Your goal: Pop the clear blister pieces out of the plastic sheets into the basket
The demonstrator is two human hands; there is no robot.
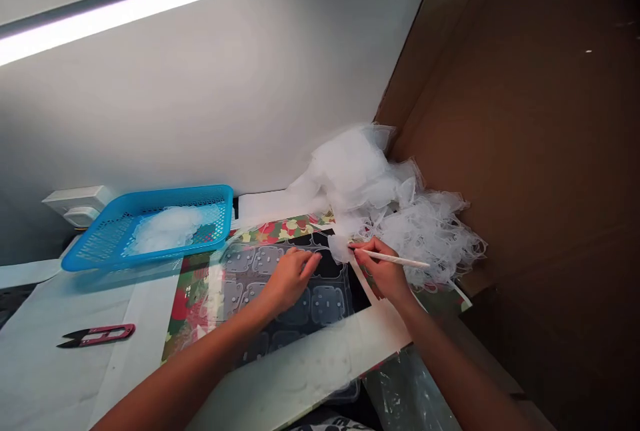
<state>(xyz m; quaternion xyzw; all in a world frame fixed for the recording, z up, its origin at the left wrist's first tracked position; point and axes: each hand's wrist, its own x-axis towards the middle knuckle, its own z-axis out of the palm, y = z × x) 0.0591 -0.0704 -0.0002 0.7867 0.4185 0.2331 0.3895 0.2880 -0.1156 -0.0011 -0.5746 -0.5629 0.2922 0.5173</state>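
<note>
My right hand [383, 267] is closed around a thin white pen-like stick [400, 259] that points out to the right. At its fingertips is a sheer white piece of fabric [340, 247]; whether the fingers grip it too I cannot tell. My left hand [294, 276] hangs with thumb and fingers apart, nothing visible in it. Beneath it lies a clear sheet [327, 304] with rows of rounded outlined shapes and small raised dots, over a dark surface. One opening at the sheet's upper right shows black.
A blue basket [150, 261] with white sheer pieces [167, 227] stands at the back left. Red thread snips [97, 335] lie on the white table covering [55, 377]. Behind my right hand rise sheer pieces [350, 164] and tangled offcuts [435, 234], beside a cardboard wall [525, 137].
</note>
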